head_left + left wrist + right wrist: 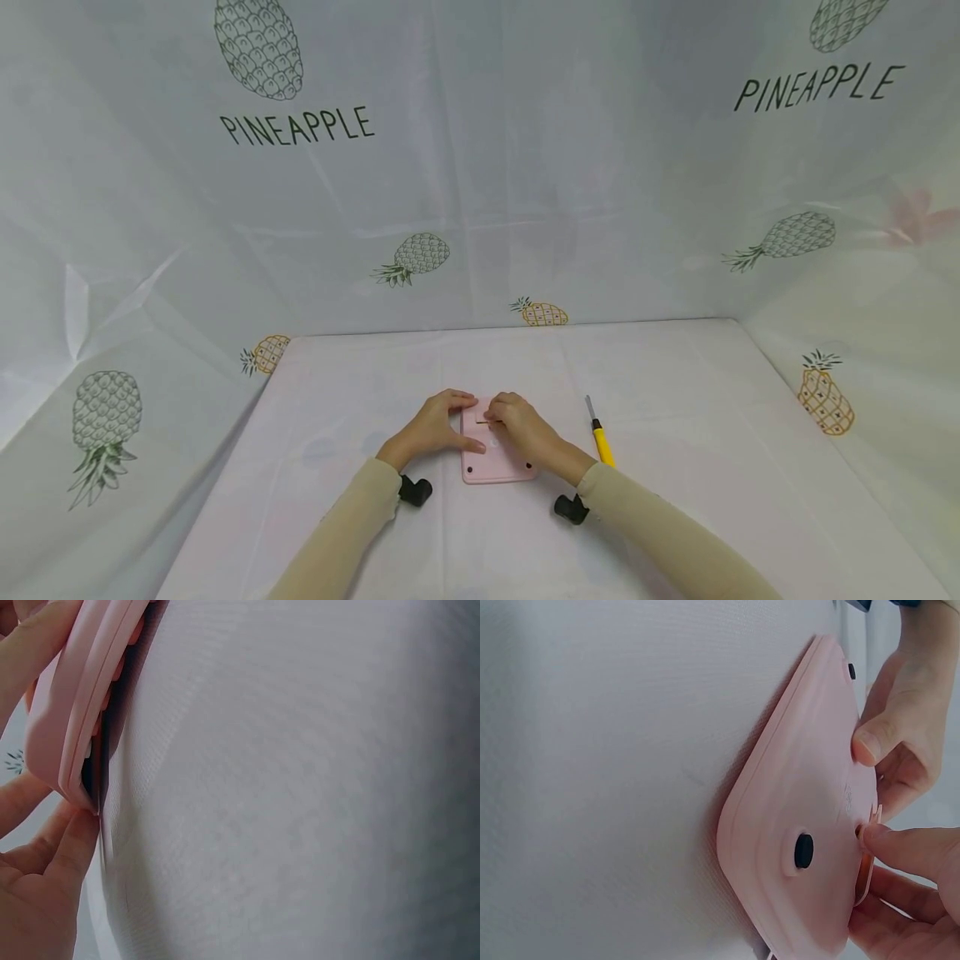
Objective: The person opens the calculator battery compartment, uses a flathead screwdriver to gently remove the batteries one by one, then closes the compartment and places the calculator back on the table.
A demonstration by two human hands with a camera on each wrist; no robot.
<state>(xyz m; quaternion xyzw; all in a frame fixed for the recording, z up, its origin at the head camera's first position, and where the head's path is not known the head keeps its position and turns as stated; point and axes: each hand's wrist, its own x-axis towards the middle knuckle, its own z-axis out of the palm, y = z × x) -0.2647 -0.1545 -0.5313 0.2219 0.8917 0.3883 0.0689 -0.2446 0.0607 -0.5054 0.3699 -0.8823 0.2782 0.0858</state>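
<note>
A pink calculator (487,472) lies face down on the table, its back with dark round feet turned up. Along its underside, coloured keys (118,669) show in the left wrist view. My left hand (433,427) holds the calculator at its left side, thumb on the back and fingers at the far edge. With thumb and fingers, my right hand (525,427) pinches a small pink battery cover (868,883), tilted up from an opening in the back. Most of that opening is hidden behind the right fingers.
To the right of the right hand lies a screwdriver (602,442) with a yellow handle, its shaft pointing away. A pale cloth (360,375) covers the table. Behind it hangs a pineapple-printed curtain (480,167). Black wrist cameras (416,490) sit under both wrists.
</note>
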